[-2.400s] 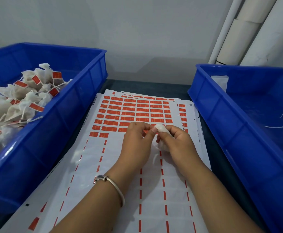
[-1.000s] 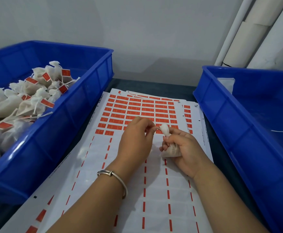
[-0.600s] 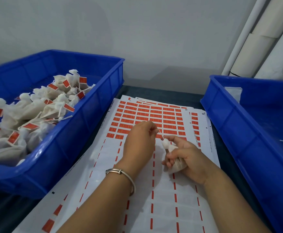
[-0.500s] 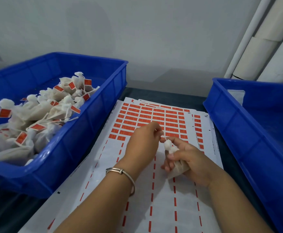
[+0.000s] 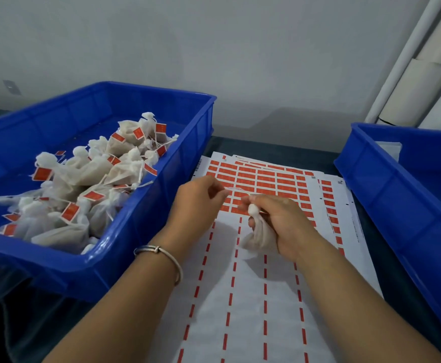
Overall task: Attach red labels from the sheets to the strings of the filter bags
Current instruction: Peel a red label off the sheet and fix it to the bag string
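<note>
My right hand (image 5: 279, 221) grips a small white filter bag (image 5: 258, 235) by its gathered neck, above the label sheet (image 5: 261, 297). My left hand (image 5: 197, 203) pinches the bag's thin white string (image 5: 233, 189), stretched between both hands. Rows of red labels (image 5: 264, 179) remain on the far part of the sheet; the near part is peeled, with only red dashes left.
A blue bin (image 5: 125, 247) on the left holds a heap of labelled filter bags (image 5: 88, 179). Another blue bin (image 5: 397, 195) stands at the right. More label sheets (image 5: 345, 205) lie under the top one. White pipes (image 5: 410, 61) run up the back right corner.
The view has swung left and down. My left hand has drawn the string out to the left, away from the bag in my right hand.
</note>
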`<move>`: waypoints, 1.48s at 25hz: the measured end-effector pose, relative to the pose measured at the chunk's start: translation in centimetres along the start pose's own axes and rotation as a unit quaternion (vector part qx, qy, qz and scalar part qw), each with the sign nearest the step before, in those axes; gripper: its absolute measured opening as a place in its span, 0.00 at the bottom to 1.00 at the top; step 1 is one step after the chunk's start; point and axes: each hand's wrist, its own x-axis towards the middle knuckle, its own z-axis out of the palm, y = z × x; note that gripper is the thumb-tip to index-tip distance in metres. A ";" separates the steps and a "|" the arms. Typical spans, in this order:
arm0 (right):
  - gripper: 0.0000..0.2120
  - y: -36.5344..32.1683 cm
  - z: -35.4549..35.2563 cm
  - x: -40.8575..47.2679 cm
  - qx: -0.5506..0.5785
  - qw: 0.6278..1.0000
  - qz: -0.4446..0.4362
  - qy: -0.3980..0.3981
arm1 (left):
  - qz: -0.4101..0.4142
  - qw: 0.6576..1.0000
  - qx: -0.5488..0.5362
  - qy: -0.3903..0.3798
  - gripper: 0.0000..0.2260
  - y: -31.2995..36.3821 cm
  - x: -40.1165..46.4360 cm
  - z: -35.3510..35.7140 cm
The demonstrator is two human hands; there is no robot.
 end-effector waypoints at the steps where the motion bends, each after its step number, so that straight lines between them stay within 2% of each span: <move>1: 0.09 0.4 0.4 0.3 0.010 1.000 0.002 0.008 | -0.027 0.999 0.028 -0.016 0.09 -0.6 0.2 0.0; 3: 0.08 1.3 1.1 0.7 0.033 0.999 0.010 0.017 | -0.051 0.989 0.108 -0.084 0.20 -1.8 0.3 -0.1; 5: 0.04 2.2 1.2 1.0 0.043 0.999 0.014 0.026 | -0.016 0.972 0.174 -0.157 0.27 -2.9 0.0 0.1; 8: 0.06 2.9 0.9 1.5 0.071 0.997 0.019 0.015 | 0.024 0.966 0.169 -0.195 0.29 -4.4 -0.7 0.2; 16: 0.08 3.5 0.8 1.7 0.068 0.998 0.016 0.005 | 0.023 0.970 0.153 -0.186 0.26 -5.0 -0.8 0.6; 22: 0.08 3.7 0.8 1.5 0.080 0.997 0.014 0.006 | -0.020 0.964 0.211 -0.158 0.25 -4.3 -0.8 0.8; 28: 0.08 3.6 1.2 1.3 0.062 0.998 0.013 0.020 | -0.011 0.945 0.281 -0.167 0.22 -3.4 -0.8 0.7; 32: 0.07 3.5 1.5 1.1 0.046 0.998 0.007 0.042 | 0.012 0.960 0.260 -0.102 0.16 -3.6 -1.4 0.5; 37: 0.10 3.3 1.6 0.6 0.038 0.998 -0.012 0.042 | -0.007 0.937 0.324 -0.130 0.20 -2.9 -1.4 1.1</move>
